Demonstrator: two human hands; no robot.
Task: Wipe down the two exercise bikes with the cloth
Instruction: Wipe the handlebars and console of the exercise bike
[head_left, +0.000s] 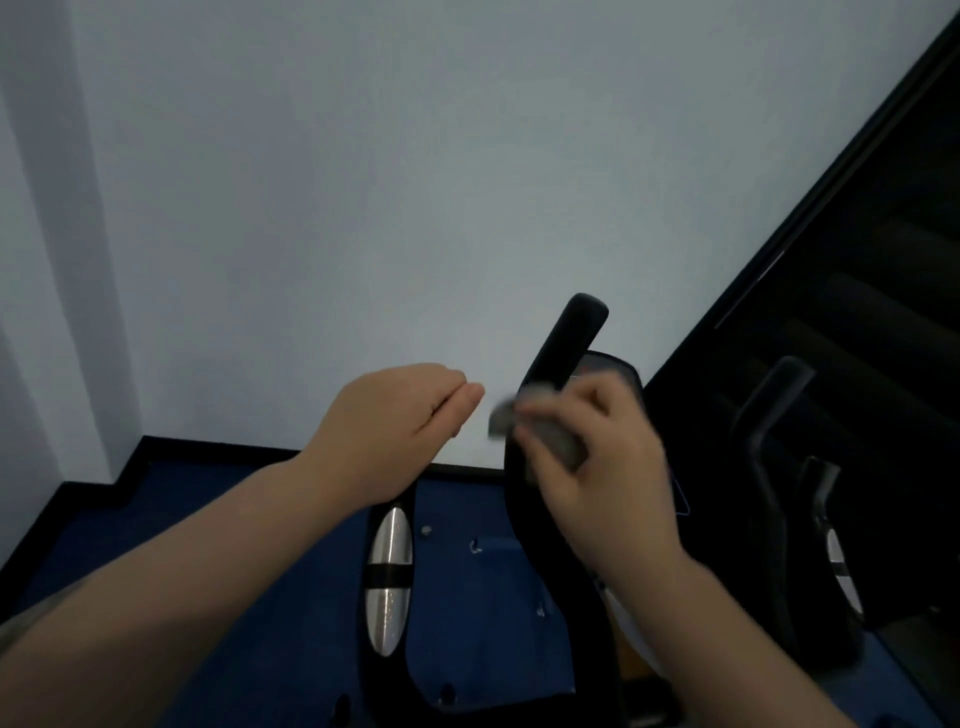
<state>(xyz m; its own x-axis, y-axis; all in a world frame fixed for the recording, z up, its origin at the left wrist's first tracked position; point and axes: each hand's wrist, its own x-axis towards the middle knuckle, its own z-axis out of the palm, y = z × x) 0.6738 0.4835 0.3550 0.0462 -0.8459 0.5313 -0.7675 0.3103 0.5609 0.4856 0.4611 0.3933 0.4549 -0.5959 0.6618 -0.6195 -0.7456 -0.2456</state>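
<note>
A black exercise bike stands right below me, with a left handlebar (388, 582) bearing silver grip sensors and a right handlebar (566, 343) curving up. My right hand (602, 467) holds a small grey cloth (540, 431) against the right handlebar; the hand is blurred. My left hand (400, 415) grips the upper end of the left handlebar, which it hides. The console (618, 369) shows partly behind my right hand. A mirror at the right reflects the bike (810, 499).
A pale wall (363, 182) fills the view ahead, with a black skirting at its foot. Blue carpet (218, 561) covers the floor. The dark-framed mirror panel (857, 234) runs along the right side.
</note>
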